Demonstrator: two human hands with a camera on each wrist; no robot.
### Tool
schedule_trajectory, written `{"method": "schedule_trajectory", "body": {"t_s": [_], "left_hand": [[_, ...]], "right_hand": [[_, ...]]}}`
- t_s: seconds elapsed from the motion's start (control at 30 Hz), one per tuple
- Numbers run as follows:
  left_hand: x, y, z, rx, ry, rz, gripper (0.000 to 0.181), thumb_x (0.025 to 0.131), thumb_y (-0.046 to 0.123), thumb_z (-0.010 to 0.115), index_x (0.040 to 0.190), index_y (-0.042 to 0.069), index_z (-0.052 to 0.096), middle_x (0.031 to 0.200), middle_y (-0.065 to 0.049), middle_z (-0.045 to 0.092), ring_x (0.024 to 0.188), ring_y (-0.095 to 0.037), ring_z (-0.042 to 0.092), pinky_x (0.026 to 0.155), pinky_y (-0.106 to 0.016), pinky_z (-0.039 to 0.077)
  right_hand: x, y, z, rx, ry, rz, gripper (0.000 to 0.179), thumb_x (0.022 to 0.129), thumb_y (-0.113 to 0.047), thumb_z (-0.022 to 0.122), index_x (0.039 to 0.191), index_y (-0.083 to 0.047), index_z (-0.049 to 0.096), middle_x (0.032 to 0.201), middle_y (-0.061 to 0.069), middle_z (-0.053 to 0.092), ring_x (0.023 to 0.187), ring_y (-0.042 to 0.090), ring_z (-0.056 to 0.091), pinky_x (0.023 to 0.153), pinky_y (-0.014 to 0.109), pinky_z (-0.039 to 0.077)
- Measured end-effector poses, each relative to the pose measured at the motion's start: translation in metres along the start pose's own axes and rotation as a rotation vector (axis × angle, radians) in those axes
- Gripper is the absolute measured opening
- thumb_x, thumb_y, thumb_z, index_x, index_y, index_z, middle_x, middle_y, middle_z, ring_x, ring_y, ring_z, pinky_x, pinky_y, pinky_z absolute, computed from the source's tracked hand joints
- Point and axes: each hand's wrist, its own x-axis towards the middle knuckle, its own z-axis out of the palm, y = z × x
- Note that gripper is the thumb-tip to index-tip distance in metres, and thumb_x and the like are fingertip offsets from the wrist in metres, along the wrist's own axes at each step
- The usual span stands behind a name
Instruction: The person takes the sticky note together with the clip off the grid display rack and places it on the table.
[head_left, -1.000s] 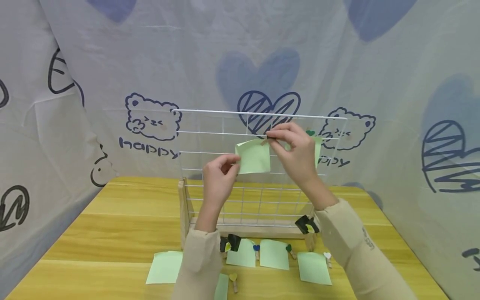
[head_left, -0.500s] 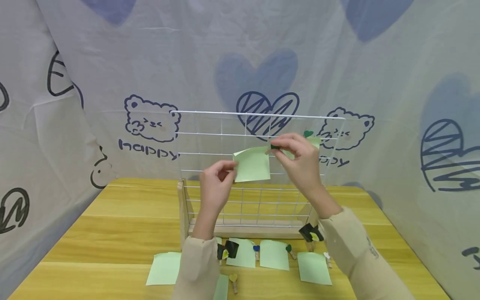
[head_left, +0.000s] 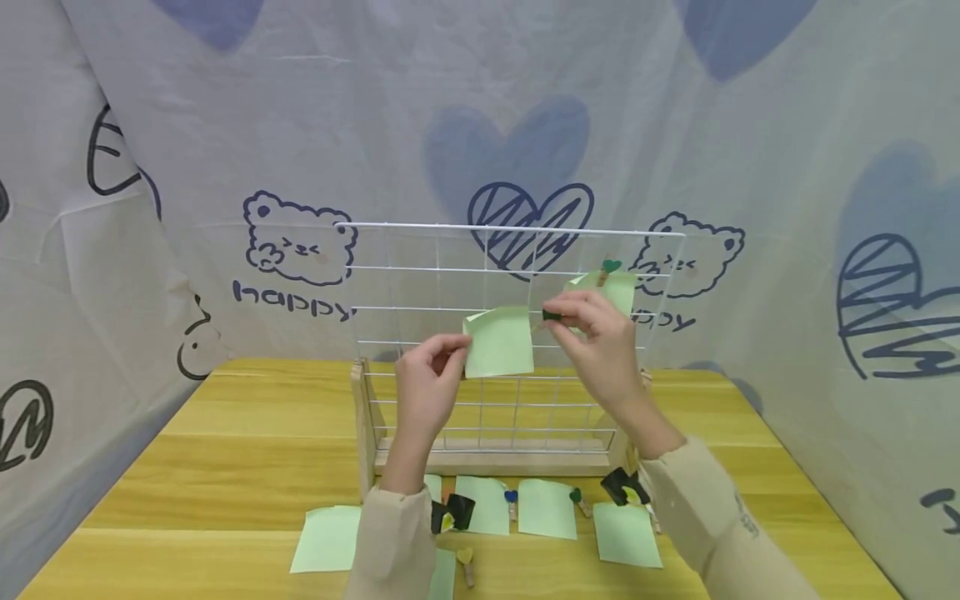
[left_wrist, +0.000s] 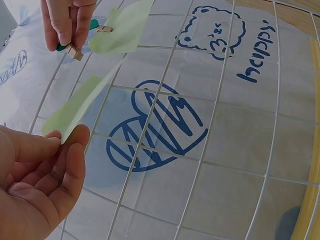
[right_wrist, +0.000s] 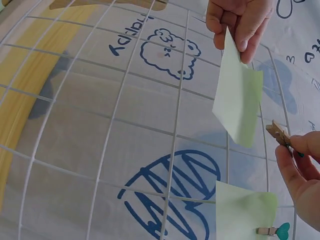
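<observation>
My left hand (head_left: 429,379) pinches the left edge of a light green paper note (head_left: 499,343), held up in front of a white wire grid (head_left: 420,308). In the left wrist view its thumb and fingers grip the note's edge. My right hand (head_left: 600,350) pinches a small wooden clothespin (right_wrist: 278,133) with a green heart, just right of the note's upper right corner. In the right wrist view the clothespin's wooden tip stands apart from the note. Another green note (head_left: 619,288) hangs at the grid's upper right, fastened by a clothespin with a green heart (head_left: 611,266).
The grid stands in a wooden base (head_left: 495,463) on a wood-grain table (head_left: 225,467). Several green notes lie in front of it, such as one at the left (head_left: 327,538). Heart clothespins lie among them, including a yellow one (head_left: 466,567). A printed curtain (head_left: 390,125) hangs behind.
Both hands have come down a little, carrying the note and the clothespin lower before the grid. The clothespin has drawn slightly away from the note's corner. More of the hanging note shows.
</observation>
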Motion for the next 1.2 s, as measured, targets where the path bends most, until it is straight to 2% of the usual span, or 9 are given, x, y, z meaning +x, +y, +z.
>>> {"method": "schedule_trajectory", "body": {"t_s": [0.2,0.4,0.57,0.77,0.97,1.1,1.2], "left_hand": [[-0.005,-0.003,-0.001,-0.022,-0.017,-0.010,0.010,0.082,-0.005,0.058,0.088,-0.006,0.066,0.078,-0.015,0.064,0.061,-0.025,0.056,0.052,-0.018,0.045],[-0.011,-0.007,-0.003,-0.031,-0.036,-0.041,0.010,0.081,-0.005,0.059,0.088,-0.005,0.067,0.079,-0.015,0.064,0.062,-0.022,0.056,0.054,-0.018,0.045],[-0.014,-0.011,-0.004,-0.036,-0.047,-0.046,0.009,0.081,-0.005,0.060,0.087,-0.006,0.066,0.079,-0.015,0.064,0.062,-0.022,0.057,0.054,-0.018,0.046],[-0.019,-0.014,-0.006,-0.034,-0.064,-0.068,0.010,0.079,-0.006,0.062,0.088,-0.006,0.065,0.078,-0.014,0.064,0.060,-0.020,0.057,0.052,-0.019,0.045],[-0.024,-0.017,-0.008,-0.018,-0.083,-0.091,0.011,0.079,-0.005,0.062,0.090,-0.005,0.065,0.079,-0.014,0.064,0.061,-0.020,0.057,0.054,-0.019,0.046],[-0.028,-0.019,-0.008,-0.010,-0.092,-0.102,0.011,0.079,-0.005,0.062,0.089,-0.005,0.065,0.078,-0.013,0.064,0.061,-0.019,0.057,0.053,-0.019,0.046],[-0.030,-0.021,-0.008,-0.002,-0.096,-0.107,0.011,0.079,-0.005,0.062,0.089,-0.005,0.066,0.078,-0.013,0.064,0.061,-0.019,0.057,0.053,-0.019,0.046]], "right_hand": [[-0.008,0.003,-0.001,0.044,-0.012,0.016,0.019,0.070,0.019,0.063,0.087,0.011,0.062,0.088,0.017,0.059,0.080,0.021,0.057,0.072,0.018,0.048],[-0.018,0.007,-0.003,0.105,0.009,0.007,0.020,0.067,0.023,0.062,0.086,0.013,0.062,0.087,0.019,0.058,0.080,0.015,0.056,0.072,0.019,0.048],[-0.026,0.008,-0.005,0.144,0.008,0.061,0.021,0.068,0.023,0.062,0.086,0.014,0.062,0.087,0.019,0.058,0.080,0.011,0.056,0.072,0.020,0.049],[-0.036,0.010,-0.006,0.122,-0.018,0.131,0.020,0.068,0.020,0.064,0.087,0.012,0.063,0.088,0.017,0.059,0.080,0.012,0.057,0.071,0.021,0.049],[-0.046,0.010,-0.007,0.078,-0.031,0.194,0.019,0.068,0.018,0.065,0.086,0.011,0.064,0.090,0.015,0.060,0.083,0.021,0.058,0.070,0.023,0.050],[-0.053,0.010,-0.008,0.066,-0.036,0.215,0.019,0.068,0.017,0.066,0.086,0.009,0.064,0.090,0.013,0.060,0.083,0.024,0.058,0.069,0.024,0.050],[-0.058,0.010,-0.008,0.077,-0.036,0.207,0.019,0.068,0.017,0.066,0.085,0.009,0.064,0.088,0.013,0.060,0.081,0.020,0.059,0.067,0.024,0.051]]}}
